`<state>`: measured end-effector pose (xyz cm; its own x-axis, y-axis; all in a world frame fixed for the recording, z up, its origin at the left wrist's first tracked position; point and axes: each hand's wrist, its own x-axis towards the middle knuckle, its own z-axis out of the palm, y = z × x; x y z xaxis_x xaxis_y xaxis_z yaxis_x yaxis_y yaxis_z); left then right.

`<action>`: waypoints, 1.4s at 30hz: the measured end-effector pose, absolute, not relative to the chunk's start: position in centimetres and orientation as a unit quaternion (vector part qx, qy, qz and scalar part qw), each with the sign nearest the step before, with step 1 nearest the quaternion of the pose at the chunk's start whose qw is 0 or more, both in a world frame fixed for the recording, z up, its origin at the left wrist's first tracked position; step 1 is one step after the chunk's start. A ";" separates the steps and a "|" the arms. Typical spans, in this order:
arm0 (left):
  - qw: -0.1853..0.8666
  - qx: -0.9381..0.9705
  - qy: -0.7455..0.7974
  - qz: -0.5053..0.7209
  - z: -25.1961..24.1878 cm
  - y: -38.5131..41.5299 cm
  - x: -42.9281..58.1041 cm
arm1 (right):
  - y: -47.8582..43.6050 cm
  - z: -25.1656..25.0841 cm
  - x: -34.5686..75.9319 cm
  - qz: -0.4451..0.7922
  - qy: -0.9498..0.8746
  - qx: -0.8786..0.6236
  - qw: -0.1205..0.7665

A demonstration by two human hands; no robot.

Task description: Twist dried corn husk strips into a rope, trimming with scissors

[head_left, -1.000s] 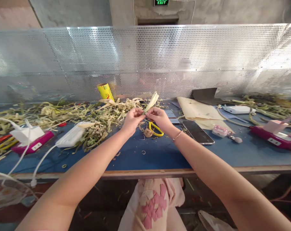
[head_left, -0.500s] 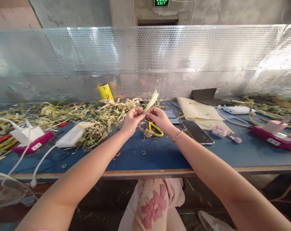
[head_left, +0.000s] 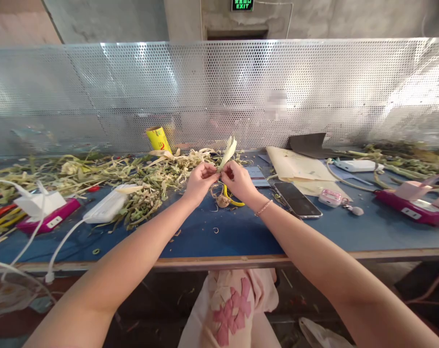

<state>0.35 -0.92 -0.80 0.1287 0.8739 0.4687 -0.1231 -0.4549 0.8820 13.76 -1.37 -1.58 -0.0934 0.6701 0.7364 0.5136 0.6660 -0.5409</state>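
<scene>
Between my hands a pale green, husk-like leaf piece point(head_left: 228, 152) stands upright, its tip split and spread. My left hand point(head_left: 200, 182) pinches its base from the left. From the right, my right hand point(head_left: 237, 180) closes on the same base, fingertips almost meeting the left ones. Just below them on the blue table lie a small ball of brown twine point(head_left: 223, 200) and a yellow loop handle point(head_left: 237, 203), partly covered by my right hand. Whether a strand of twine runs up to my fingers, I cannot tell.
Dried leaves and stalks point(head_left: 147, 198) heap up on the left. A white power bank point(head_left: 109, 205), a magenta power strip point(head_left: 47, 217) and a yellow tube point(head_left: 158, 139) stand there. Rightward lie a phone point(head_left: 298, 199), brown paper point(head_left: 295, 164) and a pink case point(head_left: 330, 197). A perforated metal screen point(head_left: 190, 87) rises behind.
My right hand has turned slightly and lowered, covering more of the yellow handle. The pale leaf's tip has split apart more visibly. Both hands keep their pinch at its base.
</scene>
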 end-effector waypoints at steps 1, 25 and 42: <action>0.418 0.625 0.306 0.584 -0.8 -0.9 0.4 | -1.4 -1.6 13.7 0.065 -0.736 -0.403 0.540; 0.387 0.651 0.319 0.570 -0.6 -1.2 0.3 | -1.1 -1.5 13.5 0.124 -0.736 -0.408 0.526; 0.448 0.599 0.298 0.593 -0.8 -0.7 0.3 | -0.6 -1.9 13.5 0.265 -0.679 -0.343 0.592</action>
